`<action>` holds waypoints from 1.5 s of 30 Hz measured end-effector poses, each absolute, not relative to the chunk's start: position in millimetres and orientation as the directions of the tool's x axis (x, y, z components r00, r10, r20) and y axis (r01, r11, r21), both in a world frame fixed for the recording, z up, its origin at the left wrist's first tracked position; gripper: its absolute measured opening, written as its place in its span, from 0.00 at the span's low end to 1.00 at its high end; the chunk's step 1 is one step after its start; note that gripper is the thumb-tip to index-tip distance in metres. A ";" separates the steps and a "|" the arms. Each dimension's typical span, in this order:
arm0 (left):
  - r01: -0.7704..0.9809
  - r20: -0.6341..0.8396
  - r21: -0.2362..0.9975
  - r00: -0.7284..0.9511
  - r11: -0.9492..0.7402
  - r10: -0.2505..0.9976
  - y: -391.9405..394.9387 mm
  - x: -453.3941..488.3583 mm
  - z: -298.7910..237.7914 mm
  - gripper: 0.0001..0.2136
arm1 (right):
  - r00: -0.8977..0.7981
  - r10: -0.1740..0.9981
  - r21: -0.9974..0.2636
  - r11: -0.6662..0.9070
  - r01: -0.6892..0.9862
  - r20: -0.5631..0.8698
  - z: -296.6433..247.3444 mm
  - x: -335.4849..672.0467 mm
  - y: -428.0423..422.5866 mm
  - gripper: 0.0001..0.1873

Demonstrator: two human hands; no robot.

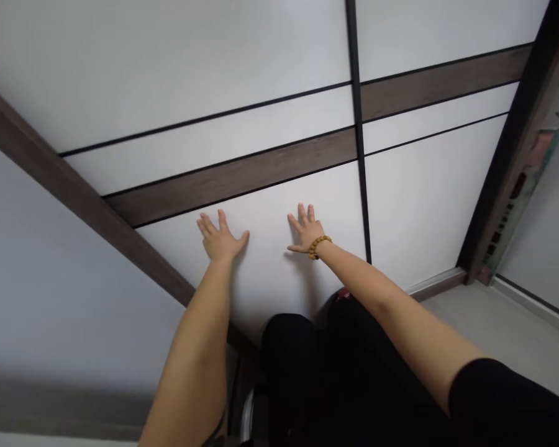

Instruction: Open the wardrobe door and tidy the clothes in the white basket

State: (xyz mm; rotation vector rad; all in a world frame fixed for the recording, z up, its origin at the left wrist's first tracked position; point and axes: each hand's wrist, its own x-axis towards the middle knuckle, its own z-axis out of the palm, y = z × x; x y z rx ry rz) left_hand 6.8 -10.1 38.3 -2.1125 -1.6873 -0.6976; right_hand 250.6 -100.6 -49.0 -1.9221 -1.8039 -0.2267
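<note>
A white sliding wardrobe door with thin black strips and a brown wood band fills the space before me. Against its lower white panel rests my left hand, fingers spread, just below the band. My right hand is also spread on that panel, nearer the black vertical edge. Neither hand grips anything. A beaded bracelet circles my right wrist.
To the right is a second white door panel, bordered by a dark frame. A narrow colourful rolled or folded item stands beyond it. A plain wall lies on the left. My black-clad legs are close to the door, above the grey floor.
</note>
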 end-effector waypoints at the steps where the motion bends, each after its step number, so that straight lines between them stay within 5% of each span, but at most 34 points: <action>1: 0.970 0.593 0.042 0.170 -0.241 0.787 -13.4 4.5 38.7 0.50 | 0.120 0.878 -0.309 0.034 0.950 0.463 -49.3 249.0 -102.6 0.58; 6: 0.944 0.722 0.131 0.118 -0.302 0.682 -21.8 -3.8 37.6 0.34 | 0.241 0.849 -0.661 0.159 0.733 0.470 -48.3 233.2 -104.7 0.32; 9: 0.853 0.625 0.355 0.088 -0.382 0.776 -16.3 -3.0 38.9 0.15 | 0.243 0.890 -0.747 0.146 0.649 0.385 -42.1 229.2 -96.9 0.31; 12: 0.736 0.442 0.546 0.154 -0.401 0.884 -11.2 -0.7 46.4 0.26 | 0.159 0.941 -0.821 0.167 0.546 0.297 -30.8 234.6 -90.0 0.46; 15: 0.577 0.298 0.695 0.311 -0.428 0.903 -11.1 -4.7 61.2 0.38 | 0.028 0.969 -0.878 0.211 0.431 0.246 -14.6 244.3 -88.2 0.50; 20: 0.021 0.246 0.942 0.639 -0.336 0.729 -20.1 -28.8 85.7 0.42 | -0.196 0.954 -0.944 0.266 0.195 0.229 14.9 262.2 -94.1 0.45; 22: -0.002 0.216 0.954 0.695 -0.299 0.685 -22.2 -37.8 86.5 0.43 | -0.275 0.936 -0.958 0.261 0.117 0.221 20.9 268.8 -97.6 0.45; 24: 0.091 0.118 0.959 0.737 -0.270 0.666 -21.3 -42.8 81.1 0.44 | -0.233 0.954 -0.944 0.243 0.223 0.191 21.9 274.8 -101.1 0.46; 27: 0.387 0.016 0.855 0.644 -0.344 0.765 -16.0 -41.7 68.9 0.51 | 0.062 0.967 -0.807 0.171 0.564 0.249 19.8 282.1 -105.3 0.50; 30: 0.674 0.315 0.561 0.362 -0.480 0.877 -12.0 -35.2 61.7 0.47 | 0.281 0.873 -0.698 0.091 0.710 0.399 23.5 286.9 -107.8 0.41; 32: 0.796 0.563 0.375 0.211 -0.475 0.799 -12.0 -30.9 61.4 0.36 | 0.332 0.808 -0.654 0.087 0.751 0.488 30.0 287.8 -107.8 0.29; 35: 0.921 0.713 0.165 0.136 -0.354 0.688 -14.1 -25.2 65.0 0.43 | 0.274 0.720 -0.452 0.062 0.890 0.637 39.4 286.3 -103.0 0.41; 38: 0.965 0.652 0.046 0.166 -0.258 0.740 -14.0 -17.6 68.8 0.54 | 0.163 0.721 -0.229 -0.006 0.973 0.673 41.3 283.8 -93.3 0.56; 45: 0.985 0.579 -0.016 0.148 -0.170 0.802 -7.4 -3.6 67.2 0.63 | 0.176 0.790 -0.177 -0.087 0.980 0.587 31.3 282.2 -76.3 0.69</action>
